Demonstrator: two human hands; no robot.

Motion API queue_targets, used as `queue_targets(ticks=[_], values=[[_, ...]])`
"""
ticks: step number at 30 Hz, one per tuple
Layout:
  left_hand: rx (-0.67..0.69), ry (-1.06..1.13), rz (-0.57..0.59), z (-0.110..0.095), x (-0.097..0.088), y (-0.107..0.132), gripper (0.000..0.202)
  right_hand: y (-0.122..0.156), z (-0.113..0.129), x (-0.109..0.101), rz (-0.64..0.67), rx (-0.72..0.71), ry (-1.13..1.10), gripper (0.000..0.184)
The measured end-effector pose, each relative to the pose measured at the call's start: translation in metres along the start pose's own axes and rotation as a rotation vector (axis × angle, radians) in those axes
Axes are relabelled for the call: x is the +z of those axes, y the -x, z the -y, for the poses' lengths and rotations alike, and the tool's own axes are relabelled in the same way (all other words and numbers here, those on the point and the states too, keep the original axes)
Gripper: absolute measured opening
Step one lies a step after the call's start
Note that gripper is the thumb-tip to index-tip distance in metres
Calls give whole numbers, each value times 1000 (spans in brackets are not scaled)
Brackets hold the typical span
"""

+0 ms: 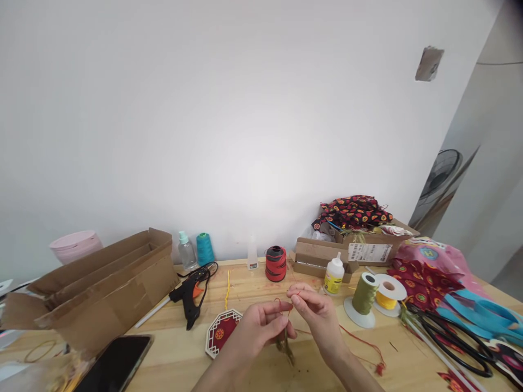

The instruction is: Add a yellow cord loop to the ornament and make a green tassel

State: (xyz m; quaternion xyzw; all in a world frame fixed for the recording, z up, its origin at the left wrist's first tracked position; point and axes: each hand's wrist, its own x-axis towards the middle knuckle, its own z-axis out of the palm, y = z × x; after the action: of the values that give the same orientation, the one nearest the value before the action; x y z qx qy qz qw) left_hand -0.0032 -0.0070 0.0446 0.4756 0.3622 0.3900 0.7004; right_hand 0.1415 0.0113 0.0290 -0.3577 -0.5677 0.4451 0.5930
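Observation:
My left hand (267,326) is closed around the top of a small olive-green tassel (286,351), whose strands hang below the fingers. A thin red cord (359,340) loops between both hands and trails right over the table to a knotted red end. With thumb and fingertips, my right hand (312,313) pinches the cord just above the left fingers. Partly covered by my left forearm, an octagonal ornament (223,331) with a pale lattice frame and red patterned centre lies on the table. Yellow cord (227,288) runs from its top.
Behind the hands stand a red cord spool (276,264) and a glue bottle (334,274). Green (364,296) and yellow (386,299) spools are to the right, near black scissors (453,337). Leftward are a glue gun (190,296), a phone (116,365) and a cardboard box (118,294).

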Motion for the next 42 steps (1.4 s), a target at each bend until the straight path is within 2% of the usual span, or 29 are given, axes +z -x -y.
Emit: queue_targets(ticks=[3, 5, 7, 9, 12, 16, 18, 20, 22, 28, 33, 38, 40, 42], values=[[-25, -37, 0, -9, -3, 2, 36, -1, 1, -3, -12, 26, -69, 13], [-69, -16, 15, -21, -5, 4, 34, -2, 2, -7, -49, 47, -141, 21], [-152, 33, 65, -35, -7, 7, 31, -4, 3, -9, -66, 61, -219, 28], [-250, 88, 139, -50, -8, 9, 29, -5, 5, -9, -28, 62, -266, 33], [-342, 153, 223, -66, -5, 9, 28, -6, 12, -5, 140, 96, -256, 40], [-385, 142, 280, -73, 0, 6, 25, -8, 26, -3, 446, 301, -252, 56], [-412, 134, 286, -73, 1, 5, 24, -10, 36, -6, 543, 370, -187, 59], [-424, 117, 284, -73, 2, 5, 20, -12, 47, -11, 589, 342, -76, 53], [-423, 73, 279, -73, 2, 6, 19, -14, 55, -16, 585, 256, 42, 43], [-408, -30, 281, -72, 8, 14, 39, -19, 70, -23, 503, 83, 290, 24], [-367, -41, 253, -67, 8, 19, 35, -27, 77, -29, 387, -54, 412, 16], [-330, -101, 200, -65, 7, 23, 21, -30, 74, -38, 326, -147, 498, 14], [-293, -180, 151, -65, 8, 23, 22, -27, 71, -38, 252, -213, 504, 21], [-243, -277, 99, -66, 9, 23, 24, -20, 67, -31, 226, -217, 415, 31]])
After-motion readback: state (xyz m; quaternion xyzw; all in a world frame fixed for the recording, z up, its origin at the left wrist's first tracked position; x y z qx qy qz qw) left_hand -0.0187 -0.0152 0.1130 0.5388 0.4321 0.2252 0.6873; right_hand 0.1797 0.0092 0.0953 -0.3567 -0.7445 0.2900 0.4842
